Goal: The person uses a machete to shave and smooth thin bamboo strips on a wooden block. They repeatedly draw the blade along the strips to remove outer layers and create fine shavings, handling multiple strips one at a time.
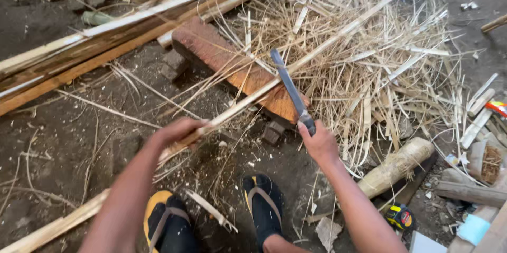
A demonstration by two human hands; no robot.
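Note:
My left hand [177, 131] grips a long pale bamboo strip [296, 65] that runs from the lower left up across a reddish wooden block [232, 65] to the upper right. Gripped in my right hand [318, 142] is a long dark-bladed knife [289, 88]. Its blade points up and left and lies against the strip over the block. My two feet in black and yellow sandals [264, 203] stand below my hands.
A heap of thin bamboo shavings [380, 68] covers the ground to the right. Long split bamboo poles [105, 41] lie at the upper left. A short log [398, 164], a tape measure [400, 217] and wood scraps sit at the lower right.

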